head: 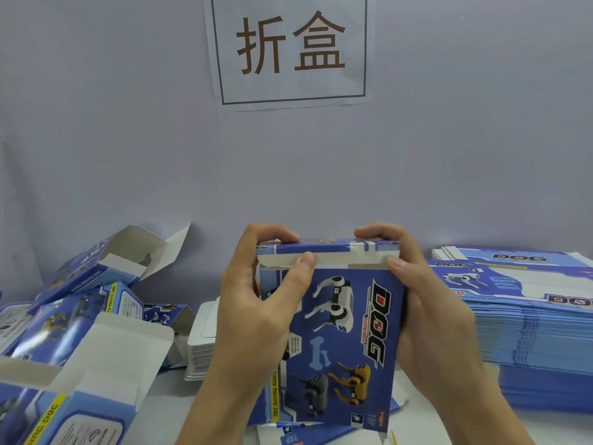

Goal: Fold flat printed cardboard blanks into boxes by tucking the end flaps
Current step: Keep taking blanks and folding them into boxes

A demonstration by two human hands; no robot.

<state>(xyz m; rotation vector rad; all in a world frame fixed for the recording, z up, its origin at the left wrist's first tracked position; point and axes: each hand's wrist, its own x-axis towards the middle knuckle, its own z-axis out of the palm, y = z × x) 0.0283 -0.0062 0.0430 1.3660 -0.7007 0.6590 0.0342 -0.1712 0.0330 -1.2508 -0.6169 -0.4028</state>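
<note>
I hold a blue printed box (340, 342) upright in the middle of the view, its front showing robot dogs and the word DOG. My left hand (256, 297) grips its upper left side, thumb pressing on the white tuck flap (340, 260) at the top. My right hand (426, 303) grips the upper right side, thumb on the flap's right end, fingers curled over the top edge. The top flap is bent over the opening with its white edge still showing outside.
A tall stack of flat blue blanks (526, 322) lies on the right. Several folded boxes with open flaps (83, 316) are piled on the left. A stack of white card inserts (202, 345) sits behind my left wrist. A paper sign (292, 49) hangs on the wall.
</note>
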